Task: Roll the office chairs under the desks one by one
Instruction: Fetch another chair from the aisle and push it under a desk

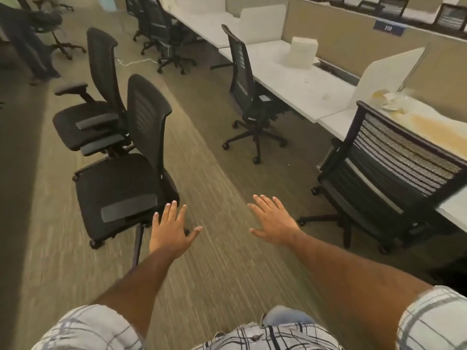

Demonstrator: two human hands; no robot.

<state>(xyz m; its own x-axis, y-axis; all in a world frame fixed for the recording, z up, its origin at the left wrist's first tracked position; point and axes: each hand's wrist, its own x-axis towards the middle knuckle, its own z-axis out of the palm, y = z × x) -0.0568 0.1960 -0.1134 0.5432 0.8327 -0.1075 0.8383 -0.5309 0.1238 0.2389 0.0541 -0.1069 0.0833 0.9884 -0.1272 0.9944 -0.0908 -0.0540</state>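
Two black office chairs stand loose in the aisle on the left: the nearer chair [121,183] and, right behind it, a second chair [91,117]. My left hand [171,229] hovers open, fingers spread, just right of the nearer chair's seat, apart from it. My right hand [274,221] is open too, palm down over the carpet. On the right, a mesh-backed chair [394,173] sits pushed in at the white desk [353,117]. Another black chair [249,94] is tucked under the desk [298,79] farther back.
More chairs [161,36] stand along the desk row at the back. A person [25,39] with a chair is at the far left. A white cable [134,62] lies on the carpet. A white box [302,53] and beige dividers sit on the desks.
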